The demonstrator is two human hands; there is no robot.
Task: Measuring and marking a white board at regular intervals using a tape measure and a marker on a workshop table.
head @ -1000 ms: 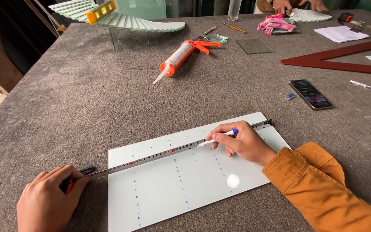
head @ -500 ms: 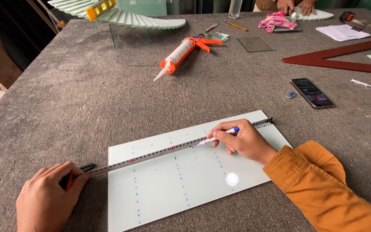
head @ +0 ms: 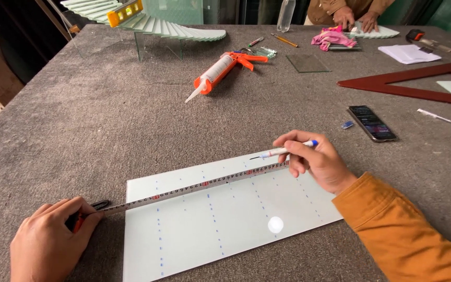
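A pale glass sheet (head: 236, 230) with rows of small blue marks lies on the grey felt table (head: 105, 130). A tape measure blade (head: 194, 187) stretches across its upper part. My left hand (head: 45, 245) rests at the lower left, closed on the tape measure's case, with only a red and black bit showing. My right hand (head: 317, 161), in an orange sleeve, holds a blue-capped marker (head: 283, 152) with its tip just above the tape near the sheet's upper right edge; its lower fingers press on the tape's end.
An orange caulking gun (head: 220, 70), a phone (head: 371, 123), a small glass square (head: 308, 63), a fan of stacked glass strips (head: 152, 23) with a yellow level, a red wooden triangle (head: 413, 86), papers and a pink cloth lie farther off. Another person's hands (head: 356, 21) work at the far edge.
My right hand lifted the marker slightly off the sheet and its tip now hovers over the tape. My left hand and the tape stay in place.
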